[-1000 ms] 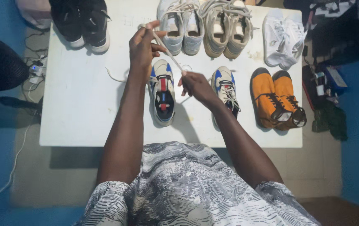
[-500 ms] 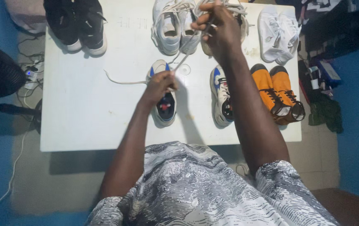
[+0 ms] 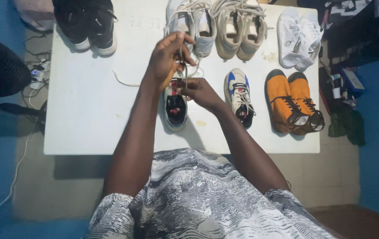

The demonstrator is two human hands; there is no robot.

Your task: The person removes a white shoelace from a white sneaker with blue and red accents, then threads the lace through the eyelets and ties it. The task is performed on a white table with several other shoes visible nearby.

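A white, blue and red sneaker (image 3: pixel 175 109) lies on the white table (image 3: pixel 88 102) in front of me. My left hand (image 3: pixel 168 59) is raised above its toe end and pinches the white shoelace (image 3: pixel 185 66), pulling it up from the shoe. My right hand (image 3: pixel 198 90) rests on the sneaker's lacing area and holds the lace low down near the eyelets. A loose end of the lace (image 3: pixel 125 82) trails left across the table. The matching sneaker (image 3: pixel 240 97) sits laced just to the right.
Orange boots (image 3: pixel 293 104) stand at the right. Along the far edge sit black sneakers (image 3: pixel 85 24), light blue-grey sneakers (image 3: pixel 189 22), beige sneakers (image 3: pixel 240 28) and white sneakers (image 3: pixel 298 37). Cables and a power strip (image 3: pixel 34 73) lie on the floor at left.
My right hand came down from high over the far shoes to the sneaker's eyelets. My left hand rose off the sneaker and now pulls the lace upward.
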